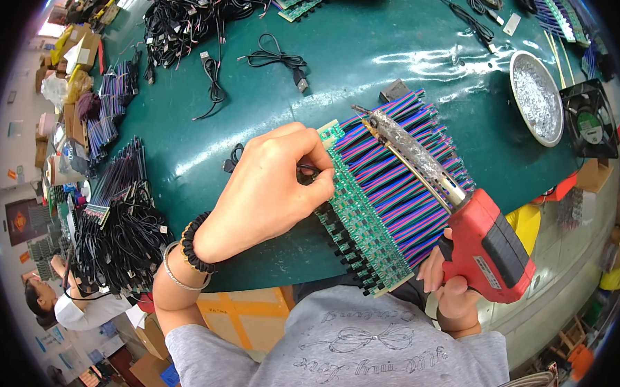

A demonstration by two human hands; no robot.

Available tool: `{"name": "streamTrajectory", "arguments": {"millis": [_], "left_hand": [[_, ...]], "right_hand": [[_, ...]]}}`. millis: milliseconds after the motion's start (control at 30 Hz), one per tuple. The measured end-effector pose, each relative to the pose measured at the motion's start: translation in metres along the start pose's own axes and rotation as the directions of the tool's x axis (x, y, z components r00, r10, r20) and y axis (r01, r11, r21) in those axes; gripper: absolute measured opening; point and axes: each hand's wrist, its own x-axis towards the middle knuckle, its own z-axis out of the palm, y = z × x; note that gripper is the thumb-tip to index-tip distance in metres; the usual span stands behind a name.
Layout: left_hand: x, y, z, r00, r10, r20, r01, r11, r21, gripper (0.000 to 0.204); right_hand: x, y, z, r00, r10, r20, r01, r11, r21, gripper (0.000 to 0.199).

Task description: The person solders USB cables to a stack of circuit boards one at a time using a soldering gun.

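My left hand (276,178) is closed in a pinch at the left edge of a panel of small green circuit boards (367,227). A thin black cable (307,170) shows inside its curled fingers; the pinched end is hidden. Rows of blue, pink and black wires (394,169) run from the panel toward the right. My right hand (451,286) grips a red and black soldering gun (494,246). The gun's metal barrel slants up and left over the wires, its tip above the panel's far end. Black connectors (345,250) line the panel's near left side.
Loose USB cables (278,57) and a tangled black cable pile (193,15) lie on the green table (350,71). A bowl of silvery material (535,99) stands beside a black fan (590,119) at right. More bundled cables (118,240) sit at left, near another person (77,308).
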Motion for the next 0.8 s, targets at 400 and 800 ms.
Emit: {"name": "streamTrajectory", "arguments": {"millis": [400, 800], "left_hand": [[0.006, -0.002, -0.017, 0.940, 0.289, 0.180, -0.327, 0.916, 0.234, 0.012], [0.001, 0.010, -0.015, 0.813, 0.460, 0.356, -0.580, 0.585, 0.567, 0.022]], "right_hand": [[-0.019, 0.002, -0.013, 0.996, -0.020, -0.083, 0.025, 0.998, 0.054, 0.091], [-0.035, 0.042, -0.055, 0.919, -0.300, 0.258, 0.269, 0.952, 0.149, 0.093]]}}
